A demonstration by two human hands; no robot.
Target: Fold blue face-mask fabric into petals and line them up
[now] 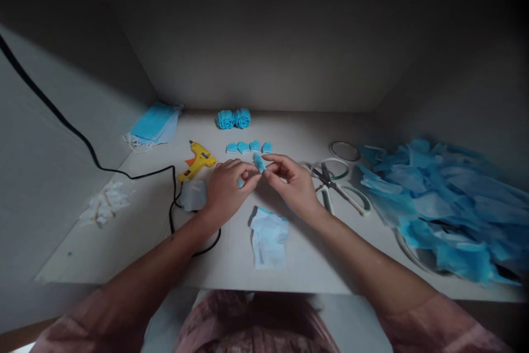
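A small rolled blue piece (pixel 259 162) is pinched between the fingertips of both hands near the middle of the white surface. My left hand (pixel 231 185) closes on its left side, my right hand (pixel 292 182) on its right. Just beyond them lie several small folded blue pieces (pixel 243 147) in a row. Behind that row sit two blue rosettes (pixel 233 119) side by side. A pale blue cloth-like piece (pixel 269 238) lies flat between my forearms. Another bit of blue shows beside my left fingers, mostly hidden.
Left are a yellow glue gun (pixel 198 160), a black cord (pixel 88 149), face masks (pixel 155 124) and white scraps (pixel 105 204). Right are scissors (pixel 336 185), a ring (pixel 344 150) and a large pile of blue sheets (pixel 446 199). Walls enclose the surface (pixel 144 254).
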